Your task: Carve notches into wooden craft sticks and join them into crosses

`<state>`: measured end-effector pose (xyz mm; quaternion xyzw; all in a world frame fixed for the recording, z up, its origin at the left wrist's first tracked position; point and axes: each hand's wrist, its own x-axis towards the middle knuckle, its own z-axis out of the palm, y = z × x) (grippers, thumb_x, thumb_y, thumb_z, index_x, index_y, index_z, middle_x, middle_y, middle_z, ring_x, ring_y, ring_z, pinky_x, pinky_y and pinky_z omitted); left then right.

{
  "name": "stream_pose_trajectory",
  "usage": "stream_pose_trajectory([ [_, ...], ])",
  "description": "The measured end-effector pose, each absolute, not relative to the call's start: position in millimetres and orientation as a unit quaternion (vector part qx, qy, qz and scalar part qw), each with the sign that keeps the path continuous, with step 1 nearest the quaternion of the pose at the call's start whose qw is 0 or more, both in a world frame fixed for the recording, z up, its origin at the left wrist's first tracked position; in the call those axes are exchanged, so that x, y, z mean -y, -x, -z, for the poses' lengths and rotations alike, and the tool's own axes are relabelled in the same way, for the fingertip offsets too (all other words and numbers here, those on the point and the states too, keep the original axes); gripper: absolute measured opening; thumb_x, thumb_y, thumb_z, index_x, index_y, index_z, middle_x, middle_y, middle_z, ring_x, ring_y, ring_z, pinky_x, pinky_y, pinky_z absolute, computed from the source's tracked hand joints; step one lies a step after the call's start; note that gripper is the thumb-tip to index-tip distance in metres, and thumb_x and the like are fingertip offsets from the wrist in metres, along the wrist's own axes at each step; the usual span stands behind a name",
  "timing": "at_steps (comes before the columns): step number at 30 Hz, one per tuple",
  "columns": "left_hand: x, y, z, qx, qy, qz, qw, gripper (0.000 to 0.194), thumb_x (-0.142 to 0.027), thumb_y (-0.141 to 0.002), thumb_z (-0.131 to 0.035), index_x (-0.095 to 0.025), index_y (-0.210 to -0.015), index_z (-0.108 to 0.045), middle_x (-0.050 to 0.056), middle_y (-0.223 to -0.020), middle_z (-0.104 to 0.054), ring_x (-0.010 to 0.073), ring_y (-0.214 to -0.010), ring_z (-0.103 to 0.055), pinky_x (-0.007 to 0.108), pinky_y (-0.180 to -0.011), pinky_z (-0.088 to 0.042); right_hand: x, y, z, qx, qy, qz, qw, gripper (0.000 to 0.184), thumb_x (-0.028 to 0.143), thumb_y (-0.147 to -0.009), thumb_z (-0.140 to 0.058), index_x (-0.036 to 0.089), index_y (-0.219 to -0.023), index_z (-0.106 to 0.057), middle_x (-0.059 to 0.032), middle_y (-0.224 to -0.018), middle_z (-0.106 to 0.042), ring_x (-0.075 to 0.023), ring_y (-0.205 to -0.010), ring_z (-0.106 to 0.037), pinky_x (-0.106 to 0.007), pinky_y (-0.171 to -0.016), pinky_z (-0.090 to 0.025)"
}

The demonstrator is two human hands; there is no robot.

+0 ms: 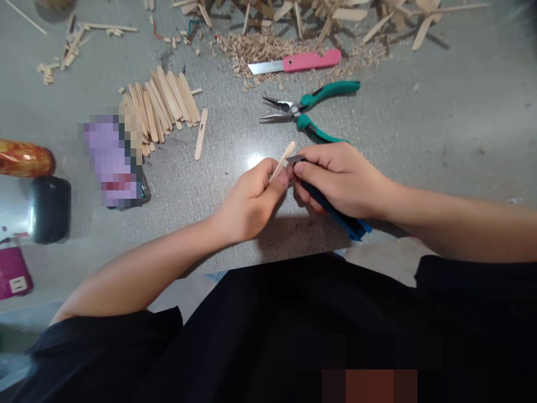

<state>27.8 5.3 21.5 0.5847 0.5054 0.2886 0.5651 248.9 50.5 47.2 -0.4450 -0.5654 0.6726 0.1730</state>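
Between thumb and fingers my left hand [258,196] pinches a wooden craft stick [284,160], its rounded end pointing up and away from me. My right hand [335,176] is wrapped round a utility knife [325,201] with a dark blue handle. The knife's short blade [295,159] meets or nearly meets the stick; exact contact is hard to make out. Both hands are close together above the table's near edge. Just beyond them lie green-handled long-nose pliers [296,110], jaws apart. A craft stick with a slot in it [201,134] rests to the left.
A pile of craft sticks [163,106] lies beside a phone [111,162]. A pink-handled knife [293,61] rests on wood shavings [251,47], with stick assemblies [327,14] behind. At the far left are an orange cylindrical object [25,158], a dark rounded case [50,210] and a purple item [12,271].
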Motion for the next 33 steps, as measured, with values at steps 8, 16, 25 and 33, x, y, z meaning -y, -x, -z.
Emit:
stream_pose_trajectory([
  [8, 4.2, -25.9, -23.8, -0.596, -0.739, -0.153, 0.274, 0.041, -0.046, -0.125, -0.043, -0.024, -0.101, -0.067, 0.004, -0.075, -0.071, 0.0205, -0.065, -0.064, 0.037, -0.066, -0.038, -47.2, -246.8, -44.8, 0.517, 0.465, -0.694, 0.188, 0.033, 0.026, -0.123, -0.069, 0.023, -0.09, -0.069, 0.0039, -0.062, -0.065, -0.0108, -0.046, -0.061, -0.028, -0.048, -0.05],
  [16, 4.5, -27.0, -1.9, -0.544, -0.823, -0.143, 0.083, 0.039, -0.033, -0.123, -0.039, -0.022, -0.097, -0.066, 0.005, -0.064, -0.065, 0.0191, -0.051, -0.055, 0.037, -0.059, -0.02, -46.8, -244.6, -42.9, 0.479, 0.468, -0.722, 0.173, 0.036, 0.018, -0.121, -0.066, 0.023, -0.086, -0.068, 0.0042, -0.059, -0.065, -0.0111, -0.042, -0.061, -0.026, -0.045, -0.051],
  [25, 5.9, -24.0, 8.8, -0.492, -0.846, -0.201, 0.048, 0.04, -0.024, -0.123, -0.037, -0.02, -0.096, -0.066, 0.003, -0.065, -0.062, 0.0173, -0.05, -0.05, 0.037, -0.057, -0.019, -48.2, -241.2, -45.2, 0.471, 0.458, -0.739, 0.149, 0.033, 0.01, -0.121, -0.055, 0.023, -0.092, -0.065, 0.0078, -0.059, -0.062, -0.0109, -0.037, -0.058, -0.025, -0.042, -0.049],
  [33, 2.7, -23.6, -0.9, -0.522, -0.822, -0.18, 0.141, 0.047, -0.04, -0.127, -0.032, -0.022, -0.103, -0.069, 0.003, -0.07, -0.064, 0.0167, -0.055, -0.053, 0.036, -0.061, -0.025, -50.8, -242.2, -46.4, 0.449, 0.429, -0.771, 0.146, 0.031, 0.017, -0.118, -0.065, 0.024, -0.088, -0.064, 0.0066, -0.059, -0.063, -0.0118, -0.036, -0.057, -0.027, -0.041, -0.049],
])
